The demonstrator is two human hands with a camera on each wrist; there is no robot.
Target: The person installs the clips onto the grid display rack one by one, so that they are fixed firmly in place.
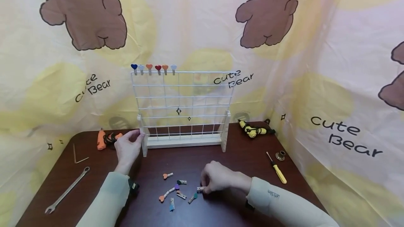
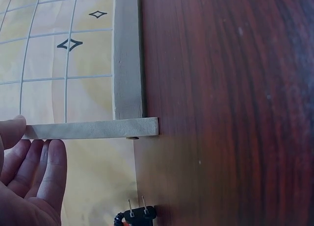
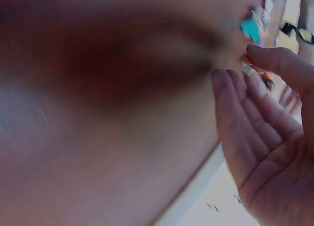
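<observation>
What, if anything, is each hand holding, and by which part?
The left hand pinches the left wooden upright partway up its length. The right hand is at a small clip; whether it grips it cannot be told.

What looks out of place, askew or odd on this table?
Nothing looks spilled or plainly broken. Loose clips lie scattered at mixed angles on the table, untidy, unlike the row of heart clips on the rack. That row fills only the left part of the top wire, so it looks lopsided.

Pale sleeves [image 1: 105, 197] (the right bears dark lettering [image 1: 273, 193]) adjoin black wrist-worn devices [image 1: 134, 186].
</observation>
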